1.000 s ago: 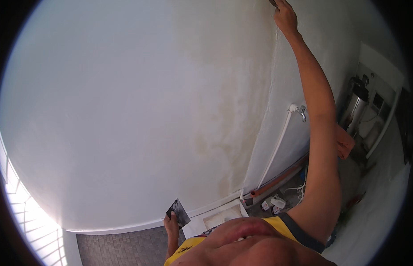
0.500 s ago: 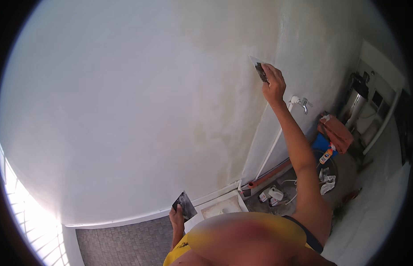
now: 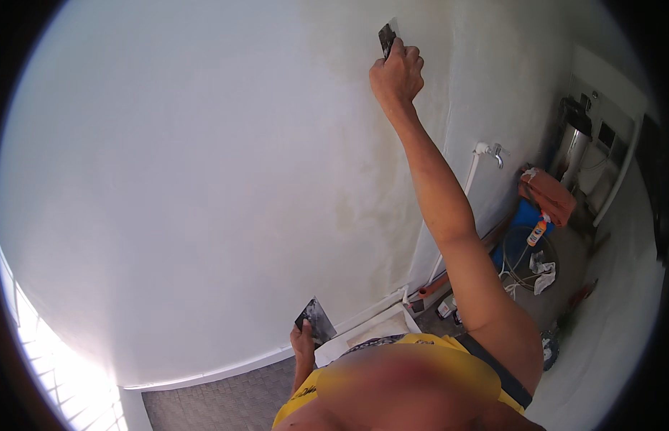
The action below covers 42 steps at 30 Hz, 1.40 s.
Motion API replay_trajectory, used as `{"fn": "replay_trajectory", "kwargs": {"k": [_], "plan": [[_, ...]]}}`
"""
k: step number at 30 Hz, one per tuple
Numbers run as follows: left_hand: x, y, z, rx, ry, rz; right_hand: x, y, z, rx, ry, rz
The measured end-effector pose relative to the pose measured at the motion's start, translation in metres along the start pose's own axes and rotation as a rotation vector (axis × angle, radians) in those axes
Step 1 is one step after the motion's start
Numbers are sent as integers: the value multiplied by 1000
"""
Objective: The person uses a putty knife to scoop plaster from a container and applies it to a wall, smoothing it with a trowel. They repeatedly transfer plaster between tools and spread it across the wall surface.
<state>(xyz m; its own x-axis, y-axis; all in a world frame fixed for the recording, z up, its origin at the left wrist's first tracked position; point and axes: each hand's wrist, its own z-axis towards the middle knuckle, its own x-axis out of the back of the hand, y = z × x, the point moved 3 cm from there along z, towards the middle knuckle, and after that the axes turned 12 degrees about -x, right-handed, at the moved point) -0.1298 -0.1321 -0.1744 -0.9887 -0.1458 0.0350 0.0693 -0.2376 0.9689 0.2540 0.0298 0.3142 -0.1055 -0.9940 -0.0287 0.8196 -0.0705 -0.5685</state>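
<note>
High up, my right hand (image 3: pixel 398 77) grips a dark-handled putty knife (image 3: pixel 388 39), its blade at the pale wall (image 3: pixel 198 179). Whether the blade touches the wall, I cannot tell. The wall around it carries uneven beige-grey patches (image 3: pixel 349 215) beside smoother white. Low and near my body, my left hand (image 3: pixel 303 343) holds a wide scraper (image 3: pixel 318 321), thumb on its dark handle and grey smears on the blade. Right of that hand, a white box (image 3: pixel 334 350) with a pale beige inside stands at the wall's foot, partly hidden by my torso.
A metal tap (image 3: pixel 498 155) on a white pipe (image 3: pixel 471 174) juts from the wall on the right. Beyond my right arm are an orange spray bottle (image 3: pixel 537 231), a reddish-brown bundle (image 3: pixel 547 195), a crumpled white cloth (image 3: pixel 544 277) and a metal cylinder (image 3: pixel 574 149). Grey paving (image 3: pixel 219 402) lies at lower left.
My right hand has moved up and left with the putty knife, whose blade now points up and right instead of up and left. My left hand still holds the scraper.
</note>
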Motion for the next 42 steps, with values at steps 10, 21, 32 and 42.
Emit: {"fn": "replay_trajectory", "kwargs": {"k": [10, 21, 32, 42], "plan": [[32, -9, -9, 31, 66, -65, 65, -7, 79, 310, 50, 247], [50, -49, -15, 135, 47, -87, 44, -62, 129, 742, 102, 175], [48, 20, -17, 41, -70, 99, 49, 82, -73, 571, -117, 209], [75, -21, -15, 54, 42, 105, 1, 89, 50, -431, -125, -40]]}}
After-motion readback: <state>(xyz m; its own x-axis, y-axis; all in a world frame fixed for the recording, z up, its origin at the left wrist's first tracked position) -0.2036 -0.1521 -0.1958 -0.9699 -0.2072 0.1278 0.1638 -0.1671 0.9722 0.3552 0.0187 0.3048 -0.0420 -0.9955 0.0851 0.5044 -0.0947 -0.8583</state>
